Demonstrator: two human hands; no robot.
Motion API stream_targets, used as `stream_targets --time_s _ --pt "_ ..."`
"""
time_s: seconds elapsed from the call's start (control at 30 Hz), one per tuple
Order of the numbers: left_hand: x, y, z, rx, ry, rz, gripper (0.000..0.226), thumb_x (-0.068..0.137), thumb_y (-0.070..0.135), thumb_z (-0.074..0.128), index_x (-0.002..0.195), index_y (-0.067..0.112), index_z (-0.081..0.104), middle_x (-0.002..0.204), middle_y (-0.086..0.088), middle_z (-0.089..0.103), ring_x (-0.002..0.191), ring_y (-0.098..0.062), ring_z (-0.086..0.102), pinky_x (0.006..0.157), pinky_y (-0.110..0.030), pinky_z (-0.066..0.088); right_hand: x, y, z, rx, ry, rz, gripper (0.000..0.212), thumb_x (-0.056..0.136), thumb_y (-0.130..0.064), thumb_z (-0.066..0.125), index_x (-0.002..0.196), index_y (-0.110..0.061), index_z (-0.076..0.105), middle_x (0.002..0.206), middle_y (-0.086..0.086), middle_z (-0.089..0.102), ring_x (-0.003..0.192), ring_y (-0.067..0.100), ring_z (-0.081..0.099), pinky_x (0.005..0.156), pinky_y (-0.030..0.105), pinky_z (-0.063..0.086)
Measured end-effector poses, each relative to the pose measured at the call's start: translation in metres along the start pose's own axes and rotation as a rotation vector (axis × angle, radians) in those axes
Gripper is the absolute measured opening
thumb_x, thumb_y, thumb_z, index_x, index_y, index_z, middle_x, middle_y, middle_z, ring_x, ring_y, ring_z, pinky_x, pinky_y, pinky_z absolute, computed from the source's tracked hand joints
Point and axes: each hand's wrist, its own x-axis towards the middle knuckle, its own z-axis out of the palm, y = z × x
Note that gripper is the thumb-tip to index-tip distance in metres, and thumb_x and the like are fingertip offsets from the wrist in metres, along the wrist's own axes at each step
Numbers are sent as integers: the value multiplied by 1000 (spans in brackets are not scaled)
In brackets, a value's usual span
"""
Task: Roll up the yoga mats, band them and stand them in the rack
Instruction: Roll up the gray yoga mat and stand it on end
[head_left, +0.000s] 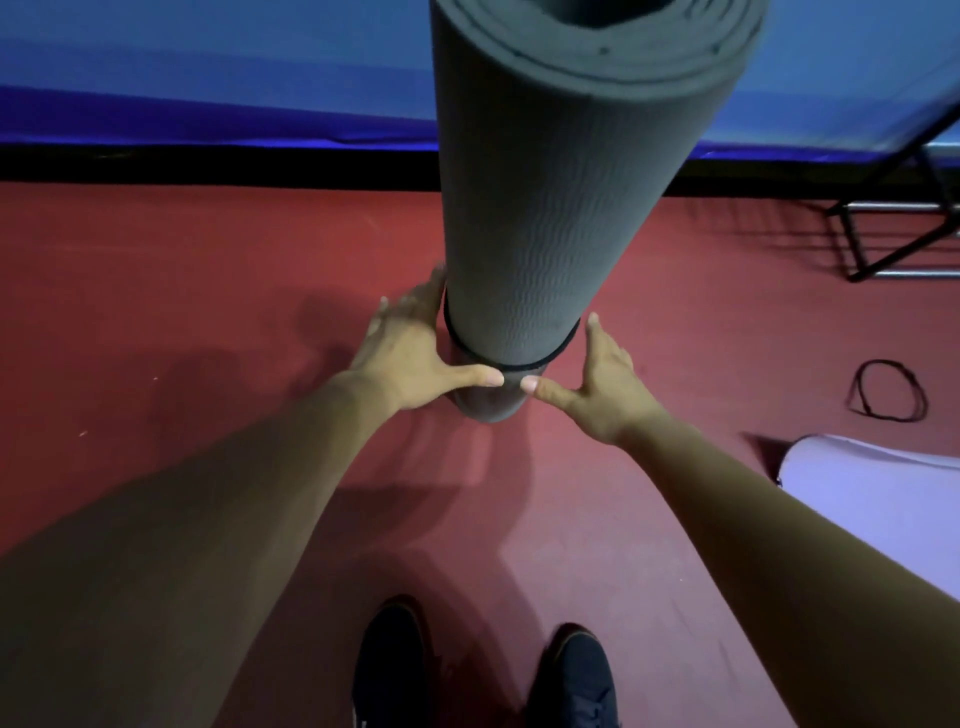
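Dark shoes (571, 680) stand at the bottom centre on the red floor (156, 312). Above them, both hands lie open with straight fingers against the foot of the rolled grey mat (545, 208). The left hand (415, 348) is on its left side and the right hand (608, 379) on its right, thumbs nearly meeting below the black band (519, 367) that rings it. The mat stands upright on the floor. At the right edge, a loose band (891, 389) lies near a pale lilac sheet (872, 499). In the upper right, only a corner of the black metal rack (898, 272) shows, well apart from the mat.
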Motion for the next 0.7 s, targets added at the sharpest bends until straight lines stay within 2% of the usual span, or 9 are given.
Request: stream_targets --time_s 0.07,0.13,0.23,0.3,0.37,0.5,0.6,0.7 --pt "-13 6 -9 18 15 -46 142 45 93 64 159 24 13 160 -2 36 147 -21 33 123 -50 21 -15 -11 -13 62 23 12 131 73 -77 62 162 -10 -8 172 7 1 158 29 4 126 51 15" --pt "-31 18 -19 58 0 -59 141 53 89 64 160 16 8 163 -5 29 149 -22 28 124 -47 19 -32 -23 -25 88 26 18 131 73 -77 61 162 -11 -10 172 5 0 158 27 2 127 50 15" --pt "-64 38 -35 125 -51 -104 118 74 76 66 159 11 14 163 -7 25 149 -24 24 124 -42 15 -57 -35 -44 106 34 39 120 84 -67 66 162 -13 -8 172 5 3 158 27 4 127 47 14" --pt "-87 54 -46 173 -105 -126 103 85 69 60 158 10 18 163 -7 24 149 -25 24 121 -38 17 -78 -44 -60 124 38 45 110 90 -63 61 163 -15 -5 172 4 2 158 26 4 127 43 12" --pt "-106 77 -59 212 -168 -132 92 90 66 55 157 12 24 160 -5 28 146 -25 28 118 -38 21 -104 -54 -81 147 34 59 102 94 -64 53 164 -16 -4 172 2 2 158 25 4 126 41 11" --pt "-128 143 -95 274 -296 -99 67 96 61 48 146 17 43 143 -4 49 134 -25 46 110 -38 33 -163 -73 -130 172 37 112 90 101 -61 43 164 -18 -5 172 4 5 157 27 5 125 43 11" --pt "-142 209 -128 241 -282 -67 60 97 58 49 140 18 49 137 -5 54 131 -26 49 108 -38 36 -209 -86 -173 156 51 174 87 102 -59 42 163 -16 -3 171 8 6 157 30 6 124 45 13" --pt "-155 280 -159 173 -203 -22 58 98 57 48 141 17 48 140 -5 53 133 -26 47 110 -38 33 -256 -101 -214 139 85 204 86 103 -59 40 163 -17 -3 171 10 7 156 33 8 123 50 17"
